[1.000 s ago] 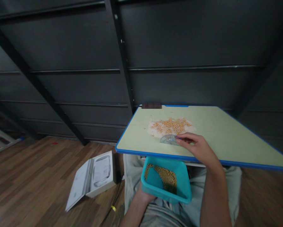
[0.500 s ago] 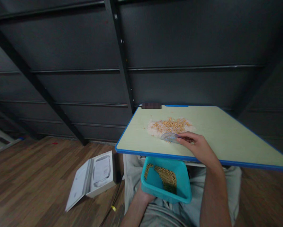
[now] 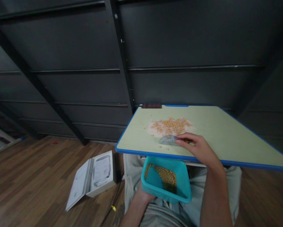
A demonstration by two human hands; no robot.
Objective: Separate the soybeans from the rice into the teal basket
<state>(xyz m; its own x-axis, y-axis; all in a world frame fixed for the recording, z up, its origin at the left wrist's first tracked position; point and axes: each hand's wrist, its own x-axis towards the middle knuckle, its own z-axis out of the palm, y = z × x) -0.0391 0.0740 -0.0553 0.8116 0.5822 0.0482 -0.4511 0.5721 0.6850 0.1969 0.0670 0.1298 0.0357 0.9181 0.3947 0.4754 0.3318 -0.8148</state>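
My right hand (image 3: 198,146) pinches a clear plastic protractor (image 3: 167,140), rounded on its far side, between thumb and fingers. It stands on the pale folding table top (image 3: 226,135), at the near side of a spread pile of white grains (image 3: 153,130) mixed with golden-yellow kernels (image 3: 171,123). A couple of loose kernels (image 3: 167,149) lie nearer the table's front edge. Below that edge, my left hand (image 3: 144,194) grips a turquoise plastic basin (image 3: 165,196) from its left underside, its fingers mostly hidden. Inside are tan beans (image 3: 167,176) and smaller green beans (image 3: 171,188).
The table's blue rim (image 3: 150,154) runs just above the basin, which sits over my lap. A dark object (image 3: 151,106) lies at the table's far left edge, before a dark panelled wall (image 3: 193,86). On the wooden floor are an open white box (image 3: 102,171) and a cable (image 3: 111,201).
My right hand has drawn the protractor slightly toward me and left. A couple of kernels now lie closer to the table's front edge. The left hand and basin stay put.
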